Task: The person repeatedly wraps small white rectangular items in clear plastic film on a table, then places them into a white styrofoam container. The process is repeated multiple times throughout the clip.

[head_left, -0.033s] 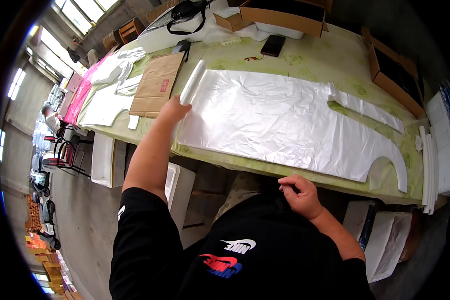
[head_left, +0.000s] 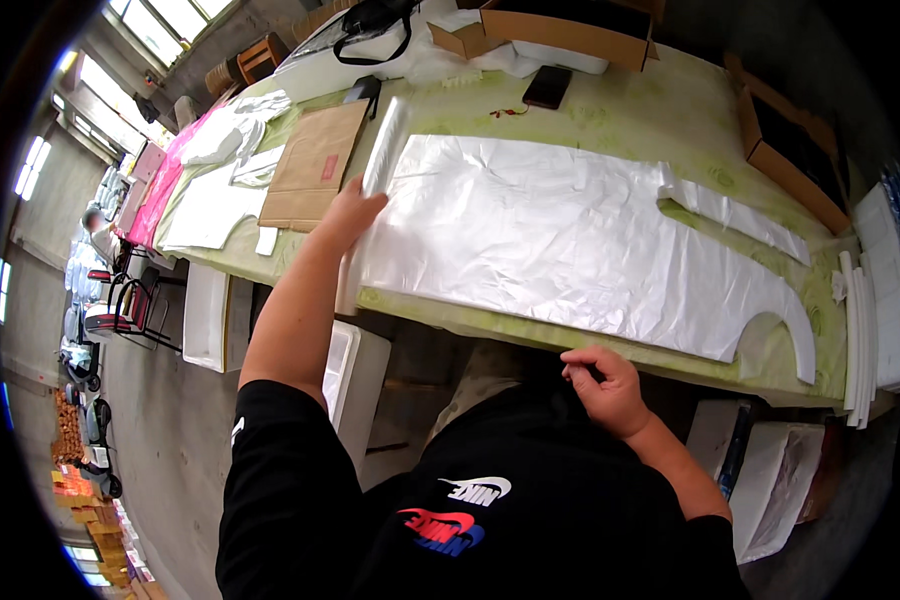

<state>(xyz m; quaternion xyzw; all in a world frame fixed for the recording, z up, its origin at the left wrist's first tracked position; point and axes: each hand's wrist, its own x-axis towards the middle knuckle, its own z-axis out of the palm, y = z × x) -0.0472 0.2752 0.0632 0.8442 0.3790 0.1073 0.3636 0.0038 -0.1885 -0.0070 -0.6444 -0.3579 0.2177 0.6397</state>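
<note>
1. My left hand [head_left: 348, 215] lies flat and released on the plastic sheet [head_left: 560, 235] spread rightward across the surface [head_left: 620, 115].
2. Right hand [head_left: 600, 385] is loosely curled, empty, near my shirt.
3. Sheet looks light, floppy and slippery; I'd pinch the edge.

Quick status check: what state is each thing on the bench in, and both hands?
Left hand: flat on the sheet's left edge.
Right hand: at the shirt front, fingers curled, off the bench.
White plastic sheet: spread flat, wrinkled.
Plastic roll: rolled, lying along the sheet's left edge.
Brown paper bag: lying flat.
Cardboard box: open.
Phone: screen dark.
</note>
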